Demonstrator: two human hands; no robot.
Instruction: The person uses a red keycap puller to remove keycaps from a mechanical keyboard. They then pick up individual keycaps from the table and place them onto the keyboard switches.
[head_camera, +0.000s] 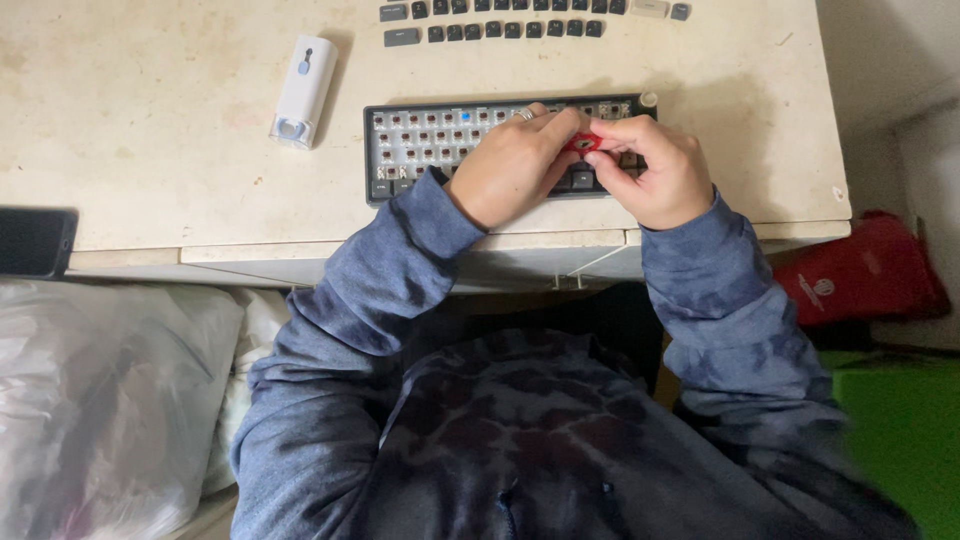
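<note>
Blue tie-dye sleeves lead up to both hands, meeting over the bared keyboard (440, 135) on the desk (150, 120). Left hand (515, 165) and right hand (655, 170) pinch a small red keycap puller (583, 143) between their fingertips, equally near.

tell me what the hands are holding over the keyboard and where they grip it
A small red tool, likely a keycap or switch puller, pinched between the fingertips of the left hand and right hand, one at each end, above the keyboard.
</note>
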